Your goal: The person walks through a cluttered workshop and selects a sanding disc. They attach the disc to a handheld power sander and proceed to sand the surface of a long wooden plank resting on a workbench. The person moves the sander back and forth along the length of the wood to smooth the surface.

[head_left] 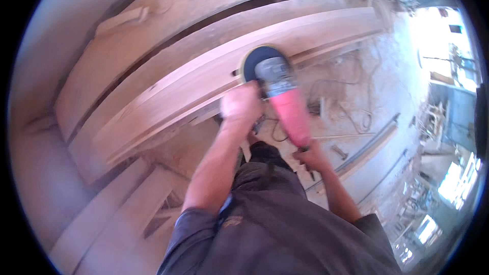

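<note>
I have the sander (279, 89) in both hands, its dark round disc (254, 61) lying on the face of a long pale plank (204, 79) that runs from lower left to upper right. The left hand (240, 106) is closed around the front of the tool, by the grey head, though motion blur hides its exact hold. The right hand (311, 154) is clamped on the tail of the red body, where the cord (351, 99) leaves it and loops over the dusty floor (367, 71).

As I judge it, the pass goes well if I keep the disc flat, press lightly and evenly from the front hand, steer from the rear hand, and travel along the grain without dwelling. The cord should stay behind me, off the plank.

More planks (153, 15) lie beside this one, further from me, and others (112, 209) rest lower at my left. A bar (367, 145) lies on the floor to the right, with bright openings (438, 35) beyond.
</note>
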Motion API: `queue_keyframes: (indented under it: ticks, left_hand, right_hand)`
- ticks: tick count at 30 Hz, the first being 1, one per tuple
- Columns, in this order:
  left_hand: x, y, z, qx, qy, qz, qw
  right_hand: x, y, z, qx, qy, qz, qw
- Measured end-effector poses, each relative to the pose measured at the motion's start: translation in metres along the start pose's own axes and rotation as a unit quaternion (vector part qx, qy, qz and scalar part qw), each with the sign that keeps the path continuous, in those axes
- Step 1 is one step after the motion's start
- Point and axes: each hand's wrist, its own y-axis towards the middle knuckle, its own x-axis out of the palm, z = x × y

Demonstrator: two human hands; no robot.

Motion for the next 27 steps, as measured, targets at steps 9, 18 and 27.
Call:
queue_keyframes:
  ticks: [9,18,27]
  left_hand:
    - [-0.020,-0.057,-0.107,-0.206,0.040,0.101,0.972]
    - [-0.012,0.026,-0.053,-0.124,0.055,0.078,0.988]
    - [0.011,0.138,0.130,0.052,0.122,-0.009,0.991]
  right_hand:
    - [0.063,0.028,-0.068,-0.204,-0.137,-0.094,0.965]
    - [-0.014,0.045,-0.090,-0.192,-0.105,-0.088,0.972]
    - [-0.135,0.070,-0.008,-0.059,0.018,0.004,0.998]
